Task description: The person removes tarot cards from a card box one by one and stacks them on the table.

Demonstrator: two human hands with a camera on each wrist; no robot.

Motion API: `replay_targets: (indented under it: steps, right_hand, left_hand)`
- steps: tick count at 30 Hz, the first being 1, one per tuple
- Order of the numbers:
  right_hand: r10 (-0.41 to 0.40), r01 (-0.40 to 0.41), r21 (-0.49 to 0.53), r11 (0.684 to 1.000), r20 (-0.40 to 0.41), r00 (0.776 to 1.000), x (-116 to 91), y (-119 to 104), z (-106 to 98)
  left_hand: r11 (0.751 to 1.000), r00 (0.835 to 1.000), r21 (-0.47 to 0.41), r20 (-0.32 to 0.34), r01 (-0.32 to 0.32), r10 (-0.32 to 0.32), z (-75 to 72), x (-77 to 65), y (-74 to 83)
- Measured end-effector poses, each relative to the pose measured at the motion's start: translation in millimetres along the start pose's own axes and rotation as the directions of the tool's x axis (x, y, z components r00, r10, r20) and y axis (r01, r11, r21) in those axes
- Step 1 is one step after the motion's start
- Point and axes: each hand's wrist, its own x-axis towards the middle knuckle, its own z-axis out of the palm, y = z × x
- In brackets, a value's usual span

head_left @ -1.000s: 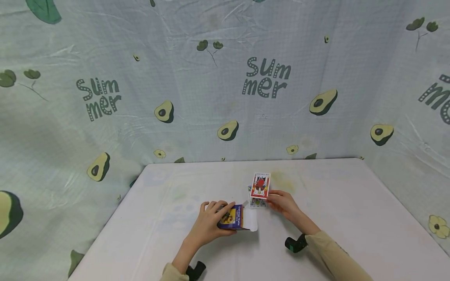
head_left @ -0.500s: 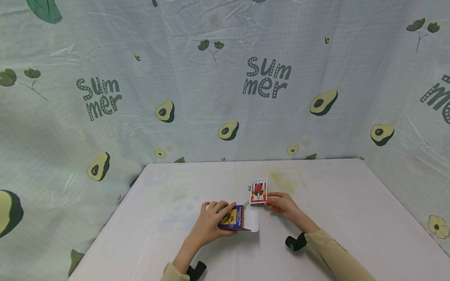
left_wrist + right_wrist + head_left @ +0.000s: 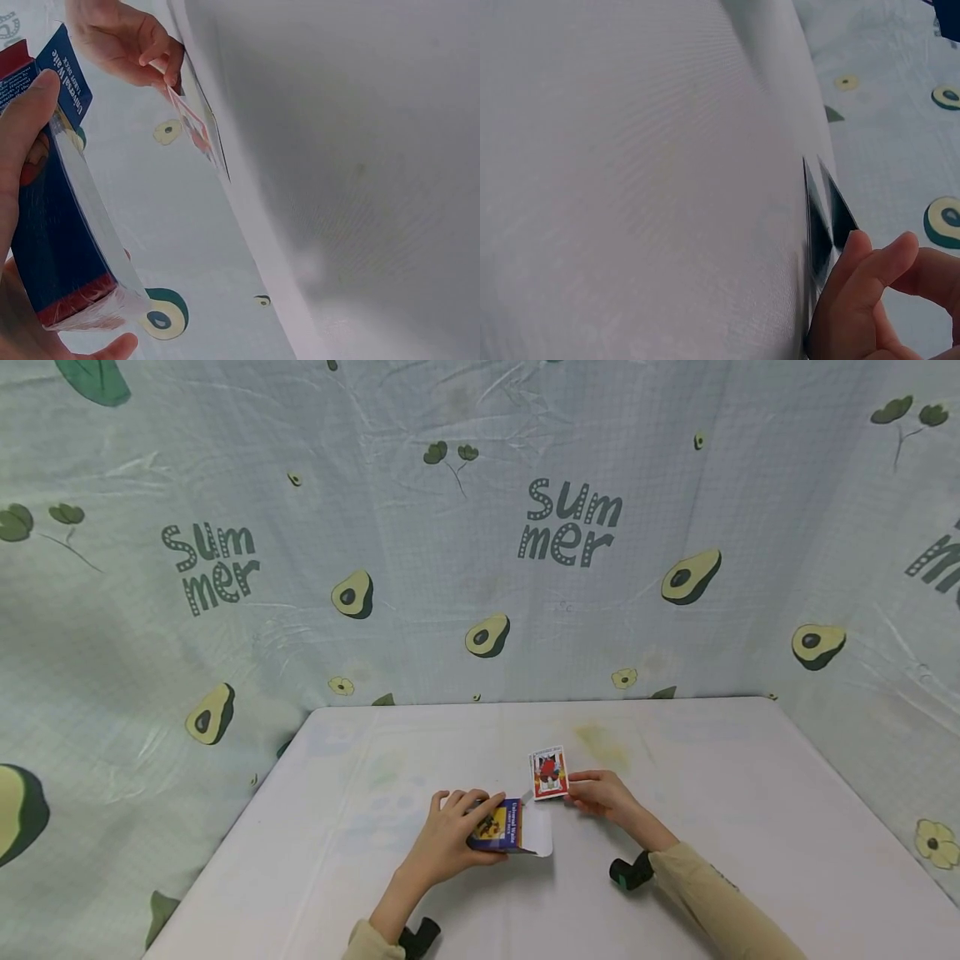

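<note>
My left hand (image 3: 446,839) grips a blue and yellow tarot deck box (image 3: 497,825), its white flap standing out on the right. In the left wrist view the box (image 3: 64,225) shows a dark blue side, red edges and a thumb on top. Farther back, my right hand (image 3: 606,797) pinches the right edge of a tarot card (image 3: 550,774) with a red figure. That card is tilted just above another card (image 3: 817,225), which lies on the table; the right wrist view shows a narrow gap between them. From the head, the lower card is almost wholly covered.
A white cloth-covered table (image 3: 675,760) lies under both hands. Behind it hangs a pale curtain (image 3: 420,552) with avocado prints and lettering. Black camera mounts (image 3: 632,871) sit at both wrists, close to the tabletop.
My right hand has lowered its card toward the near side and slightly left, so it covers more of the card beneath. My left hand and the box have stayed nearly still.
</note>
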Motion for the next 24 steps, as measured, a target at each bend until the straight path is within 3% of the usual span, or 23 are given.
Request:
replay_targets:
  steps: [11,19,24]
  right_hand:
    - [-0.016,0.014,-0.072,0.997,-0.023,1.0,4.1,-0.6,0.1]
    - [-0.04,0.021,-0.208,0.978,-0.088,0.995,5.3,0.5,1.5]
    - [-0.044,0.023,-0.215,0.976,-0.095,0.995,4.6,0.0,3.5]
  left_hand:
    - [1.0,1.0,-0.002,0.001,-0.002,0.002,0.1,0.3,-2.0]
    - [1.0,1.0,0.012,-0.007,0.0,0.0,-1.2,0.2,-2.4]
    - [1.0,1.0,0.006,-0.001,0.001,-0.001,-1.3,-0.5,-2.2]
